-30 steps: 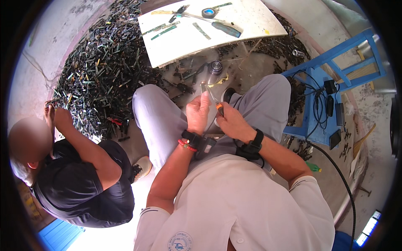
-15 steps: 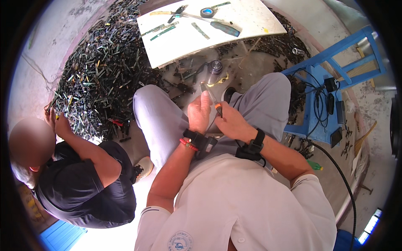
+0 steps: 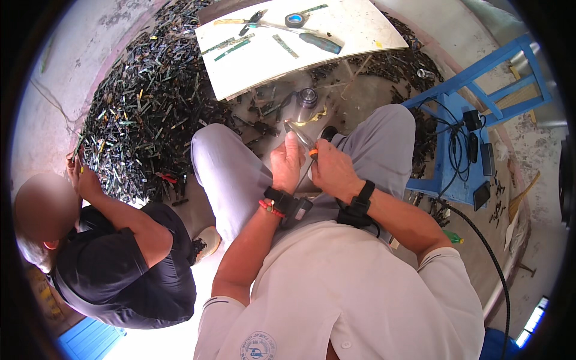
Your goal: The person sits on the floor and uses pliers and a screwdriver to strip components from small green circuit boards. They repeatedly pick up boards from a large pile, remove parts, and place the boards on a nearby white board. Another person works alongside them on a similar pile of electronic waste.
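Observation:
My right hand (image 3: 333, 171) is wrapped round a pair of pliers (image 3: 306, 141) with orange and dark handles. The metal jaws point up and left, reaching the tip of my left thumb. My left hand (image 3: 287, 165) is closed with its thumb upright, pinching a small thin piece (image 3: 288, 126) whose end meets the jaws. Most of that piece is hidden by the thumb and jaws, so its kind is unclear. Both hands are held between my knees, just below a jar with a dark lid (image 3: 307, 98) on the floor.
A white board (image 3: 300, 48) ahead bears a screwdriver (image 3: 321, 42), blue-centred tape (image 3: 294, 20) and several thin strips. A heap of dark strips (image 3: 150, 102) fills the left. Another person (image 3: 120, 258) sits there. At right stands a blue chair (image 3: 459, 156) with cables.
The pliers have turned, and their jaws now show beside my left thumb at the small piece. Both hands stay close together in nearly the same place.

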Available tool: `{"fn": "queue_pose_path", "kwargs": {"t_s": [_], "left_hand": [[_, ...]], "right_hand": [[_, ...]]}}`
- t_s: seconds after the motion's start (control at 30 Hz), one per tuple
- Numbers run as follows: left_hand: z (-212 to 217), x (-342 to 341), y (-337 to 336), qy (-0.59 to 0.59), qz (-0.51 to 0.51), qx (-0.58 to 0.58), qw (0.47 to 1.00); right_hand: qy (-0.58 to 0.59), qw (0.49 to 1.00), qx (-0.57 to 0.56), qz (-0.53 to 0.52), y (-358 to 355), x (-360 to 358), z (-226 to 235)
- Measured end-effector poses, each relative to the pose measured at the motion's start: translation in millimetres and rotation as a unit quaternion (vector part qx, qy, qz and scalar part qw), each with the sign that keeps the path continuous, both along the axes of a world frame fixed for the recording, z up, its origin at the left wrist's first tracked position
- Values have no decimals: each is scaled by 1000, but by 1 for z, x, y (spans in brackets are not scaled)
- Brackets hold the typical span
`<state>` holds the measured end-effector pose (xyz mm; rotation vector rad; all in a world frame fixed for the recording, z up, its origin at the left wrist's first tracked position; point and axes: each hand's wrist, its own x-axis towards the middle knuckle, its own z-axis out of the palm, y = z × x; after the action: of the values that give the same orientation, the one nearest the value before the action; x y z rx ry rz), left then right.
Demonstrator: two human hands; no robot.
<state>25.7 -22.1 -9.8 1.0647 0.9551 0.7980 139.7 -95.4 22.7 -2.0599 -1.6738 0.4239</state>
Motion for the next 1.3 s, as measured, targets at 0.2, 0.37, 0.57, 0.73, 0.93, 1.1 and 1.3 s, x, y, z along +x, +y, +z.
{"fn": "queue_pose_path", "kwargs": {"t_s": [0.2,0.37,0.57,0.73,0.93,1.1,1.3], "left_hand": [[0,0,1,35,-5,-33,999],[-5,2,3,52,0,-53,997],[-7,-6,5,18,-24,-72,997],[-3,-10,8,-30,-52,-135,989],[2,-10,7,-110,-60,-203,971],[1,-11,10,-103,-55,-179,977],[0,-9,7,-73,-30,-148,986]], "right_hand": [[-132,991,20,3,4,18,-22],[-107,994,4,23,5,26,-25],[383,903,-193,11,0,29,-6],[678,691,-248,-27,2,31,17],[741,629,-236,-15,1,28,23],[681,698,-203,-89,-7,19,22],[471,851,-229,-20,-3,22,34]]}}
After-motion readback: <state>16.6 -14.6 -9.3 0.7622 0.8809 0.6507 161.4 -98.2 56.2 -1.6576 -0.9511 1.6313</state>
